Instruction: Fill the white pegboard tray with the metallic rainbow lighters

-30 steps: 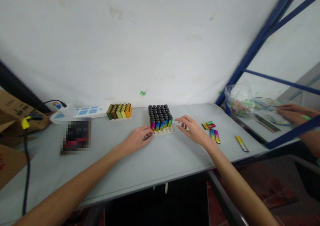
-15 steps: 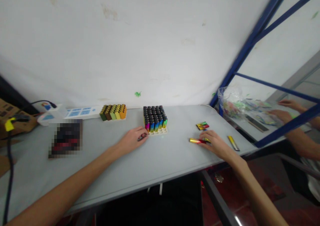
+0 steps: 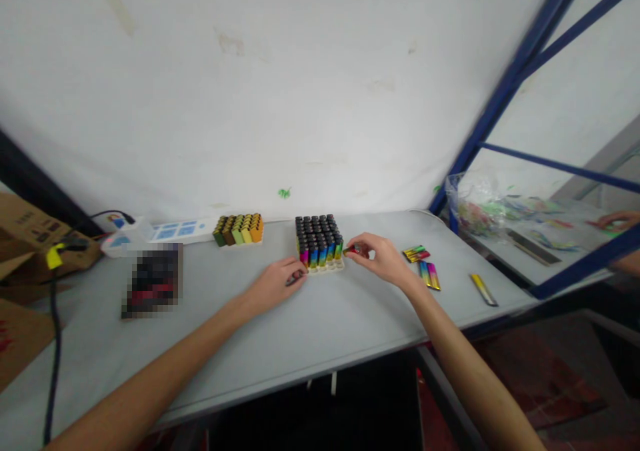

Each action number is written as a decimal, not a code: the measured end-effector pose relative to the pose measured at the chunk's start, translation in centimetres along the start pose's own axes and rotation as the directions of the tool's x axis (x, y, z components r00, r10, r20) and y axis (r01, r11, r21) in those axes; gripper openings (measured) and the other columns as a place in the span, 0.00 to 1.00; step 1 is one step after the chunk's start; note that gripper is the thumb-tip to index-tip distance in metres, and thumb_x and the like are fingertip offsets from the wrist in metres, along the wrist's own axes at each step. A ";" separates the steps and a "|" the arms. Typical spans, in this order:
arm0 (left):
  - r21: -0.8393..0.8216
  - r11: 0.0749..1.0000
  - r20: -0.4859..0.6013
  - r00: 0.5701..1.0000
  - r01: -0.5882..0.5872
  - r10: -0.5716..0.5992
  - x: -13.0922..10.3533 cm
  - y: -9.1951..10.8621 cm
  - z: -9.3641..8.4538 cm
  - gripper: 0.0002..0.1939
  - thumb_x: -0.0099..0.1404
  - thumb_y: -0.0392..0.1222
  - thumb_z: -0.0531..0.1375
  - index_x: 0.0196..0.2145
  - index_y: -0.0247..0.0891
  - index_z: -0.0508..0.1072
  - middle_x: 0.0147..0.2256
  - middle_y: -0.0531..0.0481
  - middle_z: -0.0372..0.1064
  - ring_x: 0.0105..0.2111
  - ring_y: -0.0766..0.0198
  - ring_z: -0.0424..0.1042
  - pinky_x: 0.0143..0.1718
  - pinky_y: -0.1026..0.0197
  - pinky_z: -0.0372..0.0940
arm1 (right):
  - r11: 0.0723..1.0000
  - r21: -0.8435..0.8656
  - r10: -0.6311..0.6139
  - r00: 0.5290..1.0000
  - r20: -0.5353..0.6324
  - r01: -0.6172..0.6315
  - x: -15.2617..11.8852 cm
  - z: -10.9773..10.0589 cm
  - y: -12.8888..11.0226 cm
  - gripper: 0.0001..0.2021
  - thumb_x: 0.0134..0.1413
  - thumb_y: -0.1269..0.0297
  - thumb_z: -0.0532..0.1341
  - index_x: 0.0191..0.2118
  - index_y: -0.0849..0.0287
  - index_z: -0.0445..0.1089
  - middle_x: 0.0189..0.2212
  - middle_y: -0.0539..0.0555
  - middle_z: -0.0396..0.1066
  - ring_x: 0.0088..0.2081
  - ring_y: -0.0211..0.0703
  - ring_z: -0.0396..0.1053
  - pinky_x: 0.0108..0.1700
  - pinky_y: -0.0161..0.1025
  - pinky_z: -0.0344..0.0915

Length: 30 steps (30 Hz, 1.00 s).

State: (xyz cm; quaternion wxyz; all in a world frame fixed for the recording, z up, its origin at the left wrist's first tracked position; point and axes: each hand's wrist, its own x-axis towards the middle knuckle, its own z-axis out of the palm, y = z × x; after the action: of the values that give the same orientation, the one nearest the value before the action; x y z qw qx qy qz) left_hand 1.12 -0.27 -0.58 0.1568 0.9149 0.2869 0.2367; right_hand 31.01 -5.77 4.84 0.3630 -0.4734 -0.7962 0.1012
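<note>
My left hand (image 3: 283, 281) rests at the front left corner of a white tray (image 3: 327, 268), its fingers closed round a small dark object I cannot make out. The tray holds rows of upright lighters (image 3: 320, 241) with black tops and shiny coloured bodies. At the tray's right side, my right hand (image 3: 375, 254) pinches a red lighter (image 3: 353, 250) between thumb and fingers. Loose shiny wrapped lighters (image 3: 430, 275) lie on the table right of that hand, and a yellow and silver one (image 3: 483, 290) lies farther right.
A second block of green, brown and orange lighters (image 3: 239, 230) stands at the back left, by a white power strip (image 3: 183, 230). Cardboard boxes (image 3: 35, 238) are at the far left. Behind a blue frame (image 3: 500, 111) are plastic bags and another person's hand (image 3: 617, 221).
My right hand has moved left to the tray with the red lighter, uncovering blue and pink lighters on the table. My left hand stays at the tray's corner. The view has shifted slightly.
</note>
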 end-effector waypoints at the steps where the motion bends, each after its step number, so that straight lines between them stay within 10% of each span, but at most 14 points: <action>1: 0.000 1.000 0.000 1.000 0.002 -0.002 0.0 0.1 0.0 0.07 0.71 0.40 0.55 0.38 0.39 0.73 0.35 0.50 0.69 0.34 0.62 0.71 0.37 0.62 0.65 | 1.000 -0.005 -0.013 1.000 0.009 0.013 0.4 0.4 0.1 0.08 0.64 0.60 0.64 0.44 0.57 0.74 0.31 0.51 0.72 0.29 0.38 0.68 0.36 0.37 0.67; 14: 0.019 1.000 0.006 1.000 0.012 -0.012 -0.1 0.2 0.0 0.08 0.72 0.41 0.54 0.39 0.40 0.73 0.35 0.50 0.69 0.33 0.62 0.71 0.37 0.61 0.66 | 0.989 0.143 -0.018 0.988 -0.153 0.040 0.5 3.5 0.8 0.16 0.64 0.51 0.63 0.51 0.55 0.70 0.40 0.55 0.76 0.38 0.44 0.76 0.43 0.44 0.78; 30: 0.010 1.000 0.012 1.000 0.023 -0.024 -0.1 0.2 0.0 0.09 0.72 0.41 0.54 0.39 0.40 0.74 0.36 0.49 0.69 0.34 0.61 0.71 0.38 0.61 0.66 | 0.984 0.085 -0.151 0.988 -0.035 0.154 1.0 3.5 -0.1 0.12 0.69 0.59 0.58 0.50 0.54 0.75 0.43 0.56 0.74 0.41 0.44 0.74 0.46 0.43 0.74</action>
State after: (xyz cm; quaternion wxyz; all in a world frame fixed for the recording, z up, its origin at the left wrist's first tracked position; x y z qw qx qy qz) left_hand 1.15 -0.43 -0.53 0.1566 0.9136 0.2979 0.2280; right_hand 28.33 -4.40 2.89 0.4015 -0.3960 -0.8196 0.1012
